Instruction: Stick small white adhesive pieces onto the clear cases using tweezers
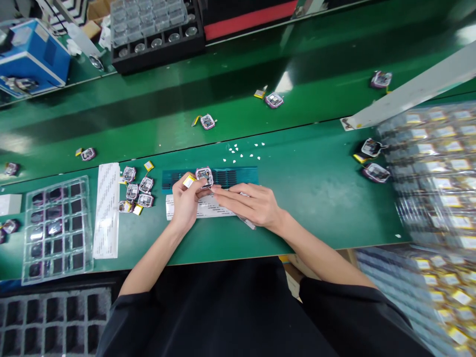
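Note:
My left hand (185, 200) is closed around a small square pinkish casing (204, 175) with a yellow battery (189, 181) hanging beside it, held over the green bench. My right hand (251, 203) lies just right of it, fingers pressed together and pointing at the casing, pinching a thin tool, perhaps tweezers (248, 222), whose end sticks out under the palm. Beneath both hands lie a white label strip (208, 207) and a teal grid sheet (238, 176).
Several similar casings (137, 190) are clustered left of my hands, beside a white paper strip (106, 208) and a clear compartment tray (55, 227). More casings ride the green conveyor (260, 74). Stacked clear trays of yellow batteries (435, 163) fill the right side. Small white bits (241, 148) are scattered ahead.

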